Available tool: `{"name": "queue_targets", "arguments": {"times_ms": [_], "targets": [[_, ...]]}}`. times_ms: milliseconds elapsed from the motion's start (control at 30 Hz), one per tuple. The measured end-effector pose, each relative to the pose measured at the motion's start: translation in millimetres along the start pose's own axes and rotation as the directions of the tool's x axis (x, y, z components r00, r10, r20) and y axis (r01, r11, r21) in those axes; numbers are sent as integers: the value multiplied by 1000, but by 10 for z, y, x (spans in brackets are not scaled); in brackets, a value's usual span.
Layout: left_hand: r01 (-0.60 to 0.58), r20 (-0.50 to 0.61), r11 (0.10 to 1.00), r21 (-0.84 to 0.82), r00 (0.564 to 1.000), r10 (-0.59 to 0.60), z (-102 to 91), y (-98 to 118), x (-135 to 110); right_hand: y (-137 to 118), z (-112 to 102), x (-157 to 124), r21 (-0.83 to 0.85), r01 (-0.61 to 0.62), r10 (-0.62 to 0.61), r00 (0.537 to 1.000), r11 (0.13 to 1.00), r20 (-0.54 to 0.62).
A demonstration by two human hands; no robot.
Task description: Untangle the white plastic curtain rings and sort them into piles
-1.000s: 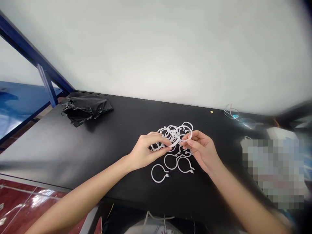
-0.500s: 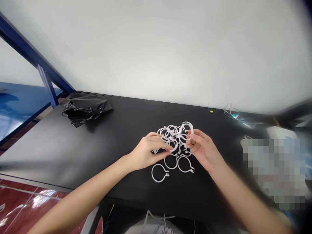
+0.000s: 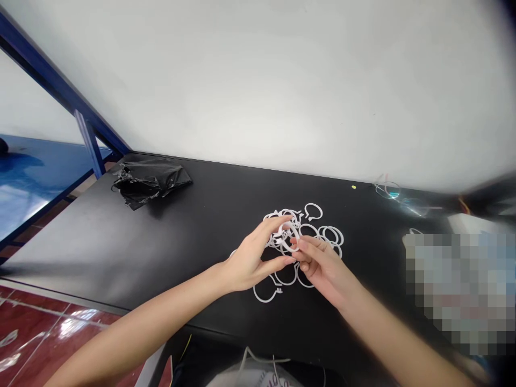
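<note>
Between my hands is a white plastic ring clip (image 3: pixel 297 232), an open loop with a small clasp at its ends. The fingertips of my right hand (image 3: pixel 320 258) pinch its right side. My left hand (image 3: pixel 252 252) is open around the clip's left side, thumb below and fingers above; whether it touches the clip I cannot tell. Beneath and around both hands lies a loose pile of similar white rings, partly hidden by my fingers. One ring (image 3: pixel 313 211) lies behind the hands, and another (image 3: pixel 265 300) lies nearest the table's front edge.
A crumpled black plastic bag (image 3: pixel 155 183) lies at the back left of the black table (image 3: pixel 217 215). Eyeglasses (image 3: pixel 393 193) and a small yellow bit (image 3: pixel 353 187) are toward the wall. At right stands a blurred pale package (image 3: pixel 459 290). A blue metal frame (image 3: pixel 91 145) rises on the left.
My right hand has moved left and down, bringing a ring clip between my left fingers. My left hand has opened from its pinch. Several rings now show to the right of my right hand.
</note>
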State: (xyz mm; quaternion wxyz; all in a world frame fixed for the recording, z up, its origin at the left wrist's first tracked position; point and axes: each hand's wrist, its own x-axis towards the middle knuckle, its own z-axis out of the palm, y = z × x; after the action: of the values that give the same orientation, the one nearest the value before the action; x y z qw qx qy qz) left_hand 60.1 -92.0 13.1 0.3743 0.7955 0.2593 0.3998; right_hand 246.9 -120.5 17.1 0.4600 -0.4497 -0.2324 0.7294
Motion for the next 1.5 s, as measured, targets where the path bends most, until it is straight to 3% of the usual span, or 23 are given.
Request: {"name": "queue_targets", "arguments": {"times_ms": [133, 300, 367, 433, 467, 567, 633, 667, 833, 1000, 1100, 1200, 1267, 1367, 1433, 1500], "targets": [[-6, 14, 1000, 0, 1000, 6, 35, 29, -35, 71, 62, -30, 84, -91, 88, 995, 992, 41], [22, 0, 997, -69, 1000, -23, 32, 105, -30, 117, 132, -66, 50, -99, 92, 989, 994, 118], [33, -15, 996, -80, 999, -34, 24, 117, -18, 133, 144, -98, -50, -24, 30, 991, 998, 132], [37, -27, 997, -62, 999, -39, 17, 115, -9, 143, 136, -140, -193, 188, -176, 981, 963, 80], [36, -23, 998, -41, 999, -37, 16, 111, -7, 145, 124, -161, -274, 324, -323, 945, 906, 51], [29, 31, 999, 30, 999, -30, 24, 95, -12, 154, 75, -198, -479, 638, -676, 728, 604, 117], [13, 55, 998, 68, 998, -17, 33, 85, -16, 165, 44, -199, -533, 721, -737, 631, 442, 242], [5, 58, 996, 85, 998, -10, 37, 81, -16, 172, 34, -195, -541, 741, -741, 607, 397, 288], [-57, 25, 984, 169, 998, 54, 44, 74, -3, 208, 37, -204, -545, 763, -734, 583, 346, 349], [-102, 26, 976, 193, 995, 99, 66, 82, -7, 244, 56, -237, -567, 779, -789, 515, 267, 336], [-161, 41, 947, 278, 987, 156, 13, 59, 11, 252, 40, -225, -564, 779, -777, 524, 273, 348], [-103, -39, 858, 503, 989, 142, -176, -32, 60, 226, 14, -186, -512, 788, -756, 554, 343, 347], [103, -207, 749, 654, 977, 46, -361, -128, 94, 194, 8, -150, -520, 786, -753, 554, 334, 355], [394, -379, 512, 763, 915, -140, -628, -284, 112, 159, 24, -96, -586, 801, -708, 485, 124, 513], [473, -401, 351, 808, 878, -260, -744, -369, 93, 161, 43, -74, -574, 818, -580, 446, -45, 681], [488, -394, 232, 842, 848, -354, -796, -423, 63, 184, 59, -71, -554, 821, -413, 461, -137, 786]]}}
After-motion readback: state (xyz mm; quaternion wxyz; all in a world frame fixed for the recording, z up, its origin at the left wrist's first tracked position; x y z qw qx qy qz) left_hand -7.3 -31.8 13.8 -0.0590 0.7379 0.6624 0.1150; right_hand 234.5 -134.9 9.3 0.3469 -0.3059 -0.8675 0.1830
